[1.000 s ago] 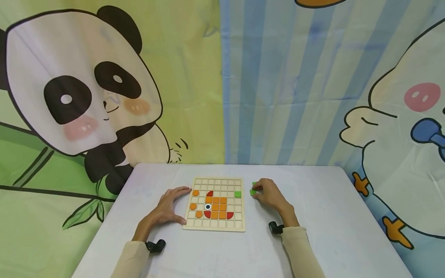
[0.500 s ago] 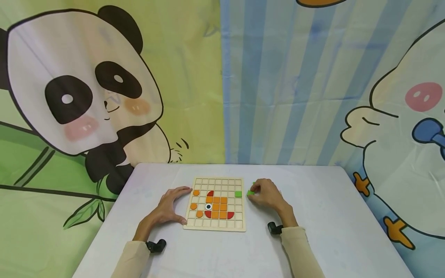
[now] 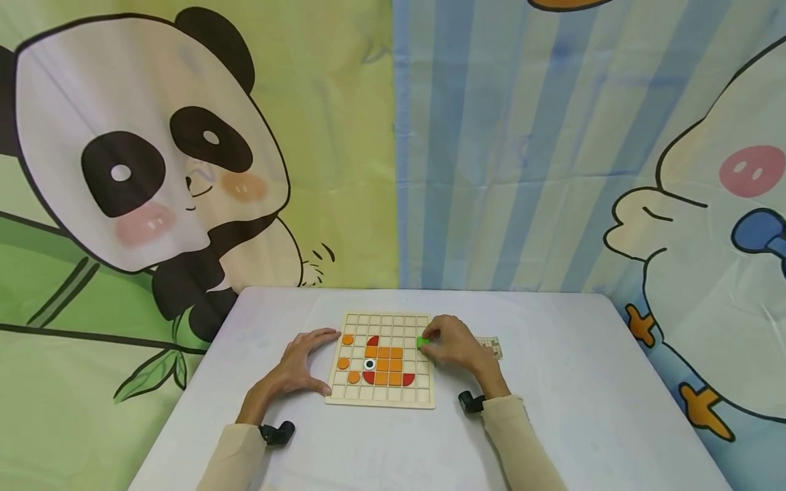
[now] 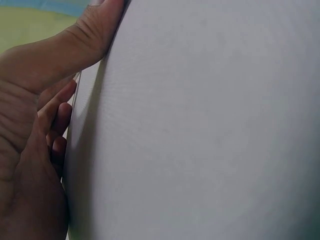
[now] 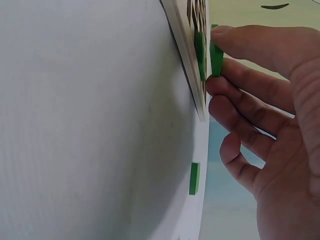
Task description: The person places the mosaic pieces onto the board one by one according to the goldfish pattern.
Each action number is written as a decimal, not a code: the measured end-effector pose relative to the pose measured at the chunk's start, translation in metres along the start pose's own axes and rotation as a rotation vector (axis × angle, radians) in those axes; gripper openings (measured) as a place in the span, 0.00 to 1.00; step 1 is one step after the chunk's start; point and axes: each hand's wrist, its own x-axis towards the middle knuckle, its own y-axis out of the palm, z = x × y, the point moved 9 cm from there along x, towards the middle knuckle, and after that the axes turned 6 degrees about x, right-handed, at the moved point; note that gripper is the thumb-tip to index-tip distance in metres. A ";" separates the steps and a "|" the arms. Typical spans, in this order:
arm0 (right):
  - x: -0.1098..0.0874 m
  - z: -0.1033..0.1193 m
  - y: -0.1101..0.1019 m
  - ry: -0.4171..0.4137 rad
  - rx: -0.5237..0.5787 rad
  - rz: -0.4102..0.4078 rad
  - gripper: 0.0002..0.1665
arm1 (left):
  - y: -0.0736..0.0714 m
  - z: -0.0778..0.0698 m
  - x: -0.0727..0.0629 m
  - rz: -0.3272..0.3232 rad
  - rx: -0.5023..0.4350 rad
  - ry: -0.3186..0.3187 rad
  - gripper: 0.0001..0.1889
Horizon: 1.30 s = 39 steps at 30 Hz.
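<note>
Two hands: both down on the white table (image 3: 552, 409), one on each side of the wooden grid board (image 3: 382, 399).
Right hand (image 3: 454, 346): pinching a small green tile (image 3: 422, 343) between thumb and fingertips, right over the board's right-hand column. The wrist view shows the tile (image 5: 216, 57) held on edge just off the board, with another green piece (image 5: 200, 55) already sitting in a cell beside it.
Left hand (image 3: 299, 365): fingers spread and relaxed, not gripping anything, thumb and fingertips resting against the board's left edge. Its own wrist camera mostly sees palm (image 4: 25, 150) and bare tabletop.
Board: orange squares (image 3: 388, 365) in the middle, red quarter-round pieces around them, a black-and-white eye piece (image 3: 369, 365), and three orange circles (image 3: 346, 339) down the left side.
Loose stuff: one spare green tile (image 5: 194, 178) lying flat on the table near the right hand, plus a small patterned card (image 3: 491, 345) just behind that hand.
Backdrop: cartoon panda cloth (image 3: 141, 157) on the left, blue stripes in the middle.
</note>
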 end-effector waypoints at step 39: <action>0.017 0.003 0.004 0.025 0.062 -0.021 0.18 | -0.001 -0.002 0.001 -0.004 -0.013 0.005 0.66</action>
